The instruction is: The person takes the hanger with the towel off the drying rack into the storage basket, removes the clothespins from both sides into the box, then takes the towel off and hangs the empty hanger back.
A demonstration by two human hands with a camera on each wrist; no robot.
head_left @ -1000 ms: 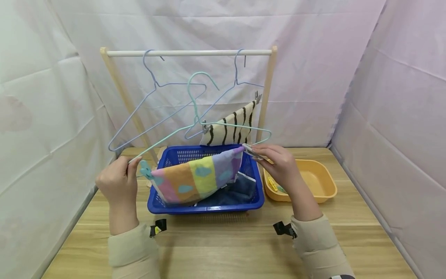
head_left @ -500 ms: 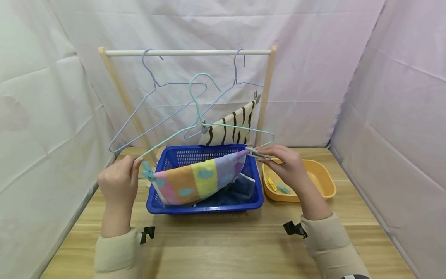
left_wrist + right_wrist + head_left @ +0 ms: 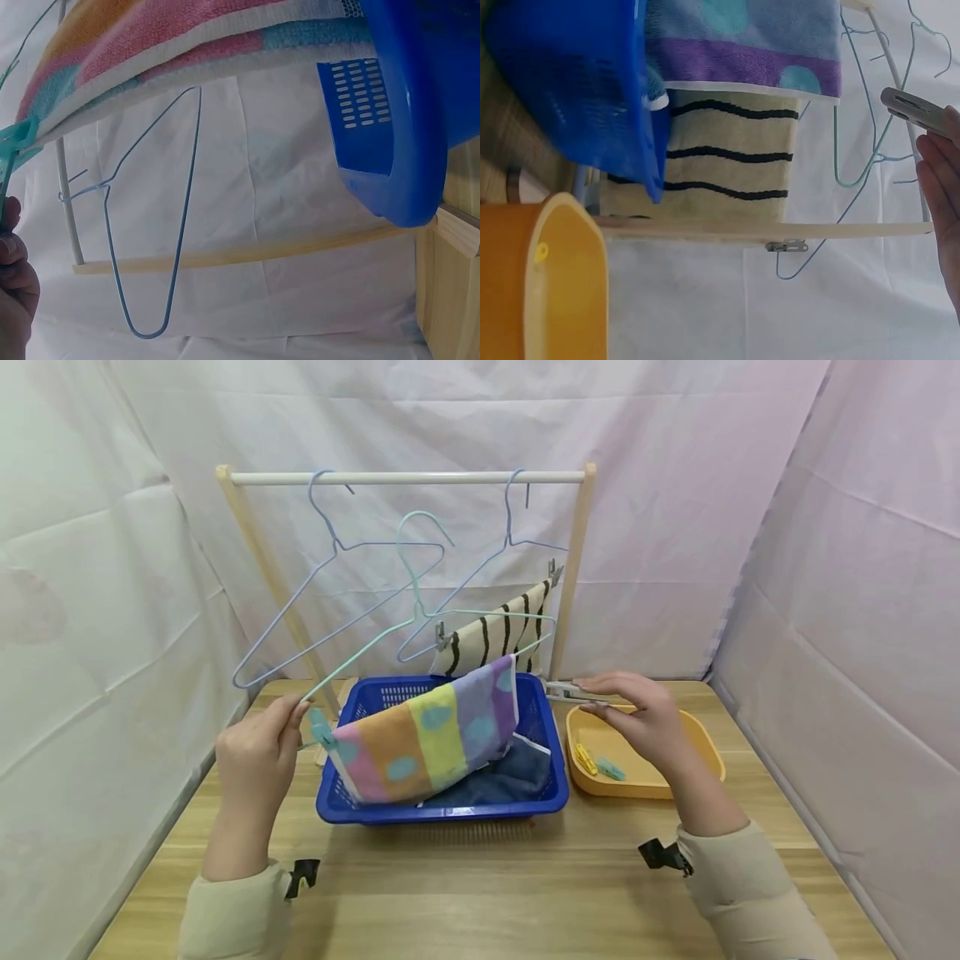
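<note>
My left hand [image 3: 255, 752] grips the left corner of a mint-green wire hanger [image 3: 367, 647]. A colourful block-striped towel [image 3: 435, 727] hangs folded over the hanger's lower bar. Its left end is held by a turquoise clothespin [image 3: 320, 727], which also shows in the left wrist view beside my fingers [image 3: 11, 251]. My right hand [image 3: 637, 718] pinches a grey clothespin [image 3: 566, 692], to the right of the towel and apart from it. In the right wrist view the grey clothespin [image 3: 915, 111] has nothing in its jaws, and the towel's purple end [image 3: 735, 64] hangs without a clip.
Below the towel stands a blue basket [image 3: 450, 815] with a dark blue cloth [image 3: 502, 777] inside. An orange tray [image 3: 712, 760] at right holds a yellow clothespin [image 3: 585, 758] and a turquoise one. Behind, a rack [image 3: 405, 478] carries two blue hangers, one with a black-striped towel [image 3: 487, 643].
My right hand has drawn the grey clothespin rightward, off the towel's right corner. That corner has risen, and the hanger's right end has shifted left and up. My left hand keeps its grip.
</note>
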